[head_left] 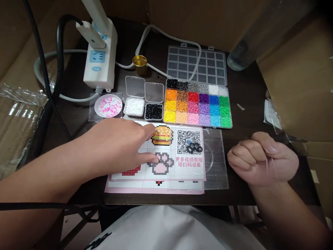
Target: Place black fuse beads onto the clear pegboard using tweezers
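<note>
The pattern sheet (158,149) lies flat on the worktop (247,93) directly under the left hand (122,146), its long axis running side to side; that hand is nearer, palm down and open, thumb and forefinger spread apart, the other fingers hidden; the right hand (260,158) is a closed fist just off the right edge of the clear pegboard (217,163), a thin strand by its wrist, whether gripped I cannot tell; a black bead cluster (194,147) sits between the hands, over the sheet's printed code; the left hand and forearm cover the sheet's left part; beyond it stand a bead dish (98,110), two small boxes (134,115) and the large bead box (231,121).
</note>
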`<act>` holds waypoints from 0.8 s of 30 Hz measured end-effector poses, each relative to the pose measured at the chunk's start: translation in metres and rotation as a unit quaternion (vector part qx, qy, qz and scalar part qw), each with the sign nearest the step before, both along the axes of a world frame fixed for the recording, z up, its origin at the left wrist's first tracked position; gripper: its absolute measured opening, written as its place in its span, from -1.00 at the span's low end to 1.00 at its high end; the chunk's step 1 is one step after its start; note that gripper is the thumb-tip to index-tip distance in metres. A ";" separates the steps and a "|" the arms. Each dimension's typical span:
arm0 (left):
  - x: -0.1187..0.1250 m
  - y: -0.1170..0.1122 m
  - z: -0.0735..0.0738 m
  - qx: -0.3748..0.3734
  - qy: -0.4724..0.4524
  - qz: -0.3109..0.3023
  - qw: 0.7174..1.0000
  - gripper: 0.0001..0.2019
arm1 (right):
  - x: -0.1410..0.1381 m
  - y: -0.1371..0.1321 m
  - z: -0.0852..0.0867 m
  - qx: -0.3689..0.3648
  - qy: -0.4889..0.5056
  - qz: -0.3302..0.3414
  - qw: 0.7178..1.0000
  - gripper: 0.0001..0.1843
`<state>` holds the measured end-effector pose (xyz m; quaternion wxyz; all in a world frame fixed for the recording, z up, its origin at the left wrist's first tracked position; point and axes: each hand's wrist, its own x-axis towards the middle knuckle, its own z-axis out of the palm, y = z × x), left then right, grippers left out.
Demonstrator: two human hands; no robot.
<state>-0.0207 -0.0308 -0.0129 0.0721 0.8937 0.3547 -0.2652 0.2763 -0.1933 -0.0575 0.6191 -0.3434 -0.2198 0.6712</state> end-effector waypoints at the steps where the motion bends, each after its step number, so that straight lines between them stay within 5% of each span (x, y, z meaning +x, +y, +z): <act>1: 0.000 0.000 0.000 0.000 0.001 0.001 1.000 -0.48 | 0.000 0.000 0.000 0.002 0.002 0.002 1.000 -0.68; 11: 0.000 -0.001 0.002 -0.001 -0.003 0.009 1.000 -0.52 | 0.001 0.001 -0.004 0.023 0.014 0.005 1.000 -0.74; 19: 0.004 -0.001 0.007 -0.020 -0.005 -0.001 1.000 -0.54 | -0.011 0.003 0.009 0.036 -0.114 -0.019 0.993 -0.93; 24: 0.002 -0.004 0.010 0.000 -0.029 -0.017 0.999 -0.57 | -0.029 0.002 0.007 0.106 -0.224 -0.075 0.966 -0.83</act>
